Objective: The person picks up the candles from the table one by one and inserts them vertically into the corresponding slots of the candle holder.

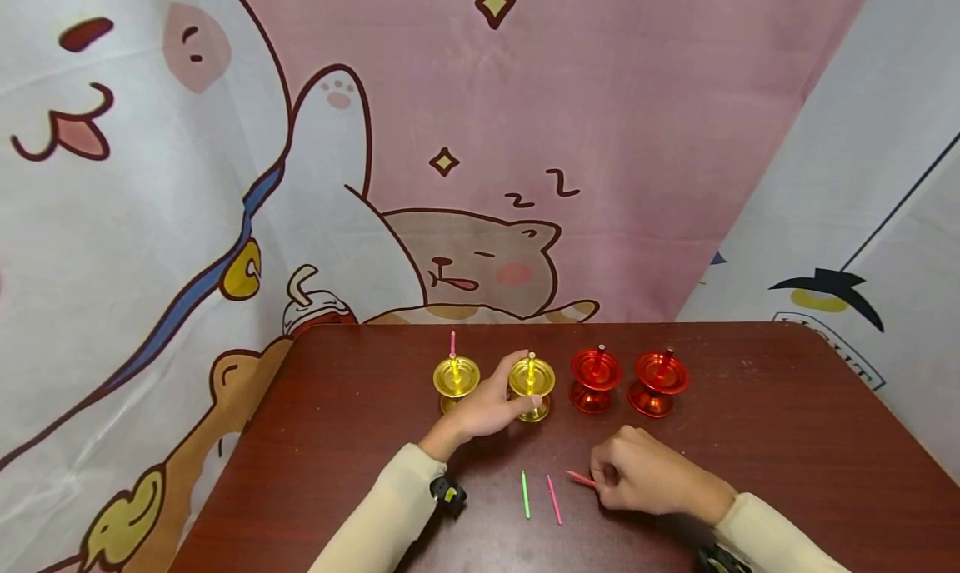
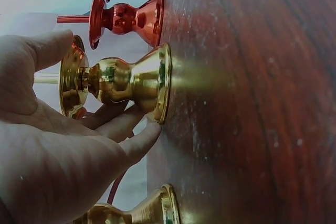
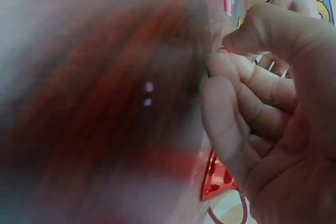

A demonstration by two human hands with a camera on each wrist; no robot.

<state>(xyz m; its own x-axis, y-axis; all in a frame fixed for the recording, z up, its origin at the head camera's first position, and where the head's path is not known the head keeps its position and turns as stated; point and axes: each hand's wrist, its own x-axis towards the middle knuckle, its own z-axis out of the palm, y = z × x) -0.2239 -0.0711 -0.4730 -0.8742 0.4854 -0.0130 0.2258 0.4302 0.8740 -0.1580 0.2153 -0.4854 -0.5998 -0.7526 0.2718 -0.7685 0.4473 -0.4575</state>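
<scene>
My left hand (image 1: 491, 402) holds a gold candle holder (image 1: 532, 379) standing on the table, its thumb at the dish and its fingers round the stem and base in the left wrist view. Another gold candle holder (image 1: 456, 378) stands to its left, with a thin pink candle (image 1: 453, 343) upright in its tube. Between thumb and fingertips, my right hand (image 1: 648, 473) pinches a reddish-pink candle (image 1: 581, 478) low over the table. A green candle (image 1: 525, 495) and a pink candle (image 1: 554, 500) lie left of that hand.
Two red candle holders, one nearer (image 1: 596, 379) and one further right (image 1: 657, 381), stand right of the gold ones. All rest on a dark brown wooden table (image 1: 765, 423). A cartoon-printed curtain (image 1: 637, 140) hangs behind the table's far edge.
</scene>
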